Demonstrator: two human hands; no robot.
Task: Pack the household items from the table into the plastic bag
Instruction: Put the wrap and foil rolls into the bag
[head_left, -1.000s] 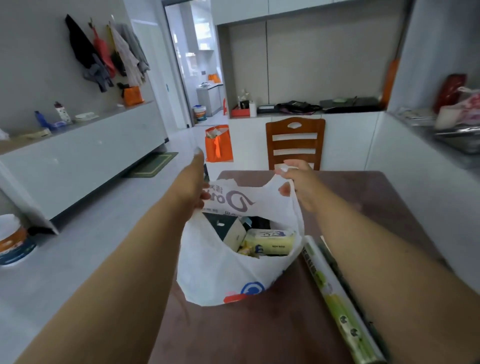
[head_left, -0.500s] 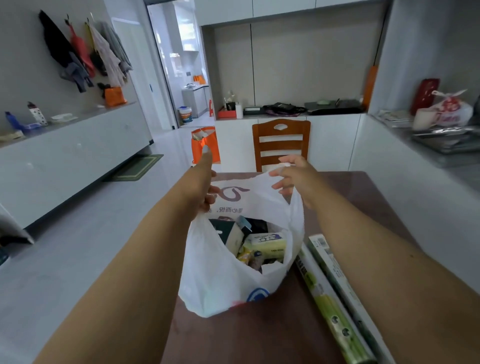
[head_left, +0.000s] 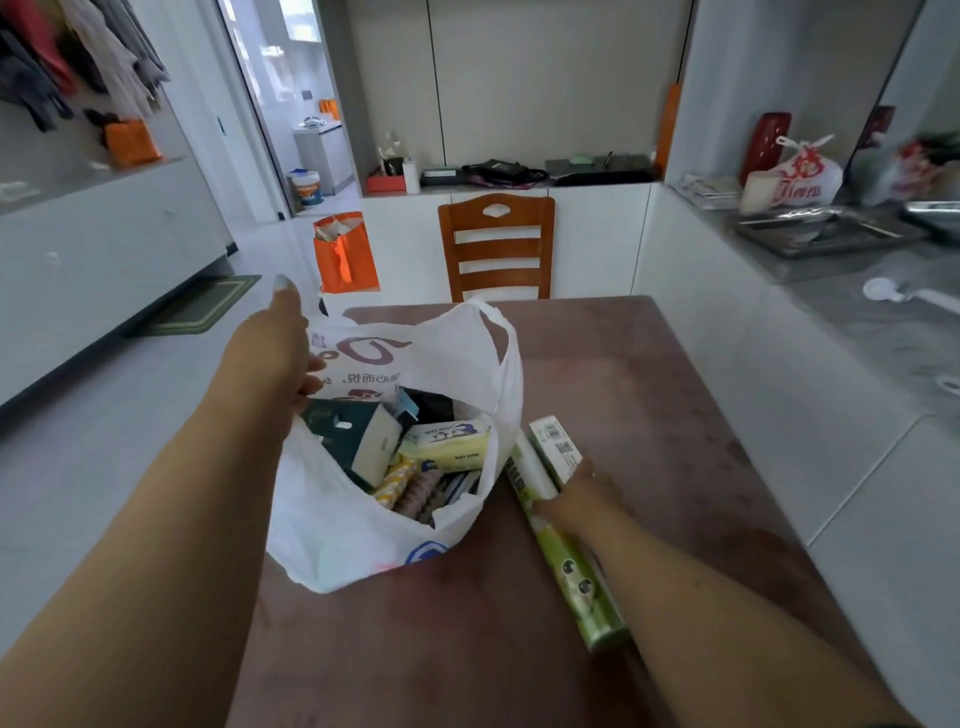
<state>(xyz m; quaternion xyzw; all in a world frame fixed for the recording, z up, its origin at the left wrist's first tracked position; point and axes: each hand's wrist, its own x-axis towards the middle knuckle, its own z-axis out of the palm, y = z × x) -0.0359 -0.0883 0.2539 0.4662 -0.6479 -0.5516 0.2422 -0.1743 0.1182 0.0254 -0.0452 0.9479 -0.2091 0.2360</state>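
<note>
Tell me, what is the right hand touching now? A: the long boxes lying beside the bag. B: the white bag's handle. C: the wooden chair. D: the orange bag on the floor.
A: the right hand lies on the long boxes on the table beside the plastic bag, whose rim the left hand grips.

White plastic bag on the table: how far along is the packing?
Mostly done: the white plastic bag already holds a yellow wipes pack, a dark box and more. In hand: left hand holds the bag's rim; right hand is on the long green roll and white carton. Those two are left.
</note>
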